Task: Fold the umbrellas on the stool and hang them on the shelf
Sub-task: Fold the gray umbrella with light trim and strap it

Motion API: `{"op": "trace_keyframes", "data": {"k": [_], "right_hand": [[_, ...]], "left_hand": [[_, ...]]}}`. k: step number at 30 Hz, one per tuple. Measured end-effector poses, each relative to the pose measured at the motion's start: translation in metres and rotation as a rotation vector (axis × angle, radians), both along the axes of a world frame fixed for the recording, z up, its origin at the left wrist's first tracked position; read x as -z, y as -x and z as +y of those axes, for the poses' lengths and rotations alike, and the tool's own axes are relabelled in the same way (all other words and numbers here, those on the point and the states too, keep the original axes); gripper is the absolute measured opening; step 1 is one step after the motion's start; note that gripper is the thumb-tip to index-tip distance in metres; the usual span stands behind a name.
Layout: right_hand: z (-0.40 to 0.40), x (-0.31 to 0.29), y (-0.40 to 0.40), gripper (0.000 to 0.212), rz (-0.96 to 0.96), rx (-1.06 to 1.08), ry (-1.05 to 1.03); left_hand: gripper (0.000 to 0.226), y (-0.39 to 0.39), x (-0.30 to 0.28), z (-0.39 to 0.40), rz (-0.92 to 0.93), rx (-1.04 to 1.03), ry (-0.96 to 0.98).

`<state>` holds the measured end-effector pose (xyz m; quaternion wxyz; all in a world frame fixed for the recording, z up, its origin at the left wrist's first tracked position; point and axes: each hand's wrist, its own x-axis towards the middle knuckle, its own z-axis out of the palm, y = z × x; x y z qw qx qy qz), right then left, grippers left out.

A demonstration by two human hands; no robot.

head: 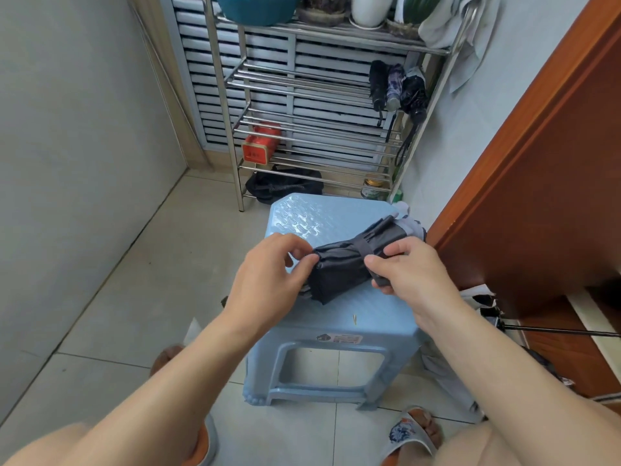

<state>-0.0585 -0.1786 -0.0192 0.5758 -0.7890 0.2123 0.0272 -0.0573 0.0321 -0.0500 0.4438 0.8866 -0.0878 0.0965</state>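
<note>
- My left hand [274, 264] pinches the loose end of the dark grey folded fabric umbrella [342, 264], fingertips curled onto the cloth.
- My right hand [408, 267] curls around the other end, thumb and fingers gripping near the dark closing strap [364, 250] that wraps the bundle.
- The umbrella lies across the pale blue moulded plastic stool [322, 334], tilted, its paler end toward the wooden door frame [524, 183].
- Risk, as I judge it: the slick, thin fabric may bulge out if my left pinch loosens, and the pleats would spring apart before the strap holds.
- The strap could also fasten crookedly, leaving a lumpy roll that slides off the smooth stool top.
- The shiny steel tube shelf [312, 82] stands behind, well apart; three rolled dark umbrellas [396, 89] already hang at its right side by thin loops.
- Hanging by such a narrow loop could fail if I miss the rail.
</note>
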Motion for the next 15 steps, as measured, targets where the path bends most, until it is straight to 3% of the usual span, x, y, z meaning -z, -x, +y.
{"op": "trace_keyframes", "data": {"k": [10, 15], "right_hand": [[-0.019, -0.014, -0.014, 0.031, -0.018, 0.147, -0.009], [-0.022, -0.012, -0.021, 0.021, -0.046, 0.152, -0.003]], "left_hand": [[0.012, 0.0, -0.003, -0.007, 0.017, 0.021, -0.035], [0.012, -0.002, -0.004, -0.008, -0.097, 0.019, -0.106]]}}
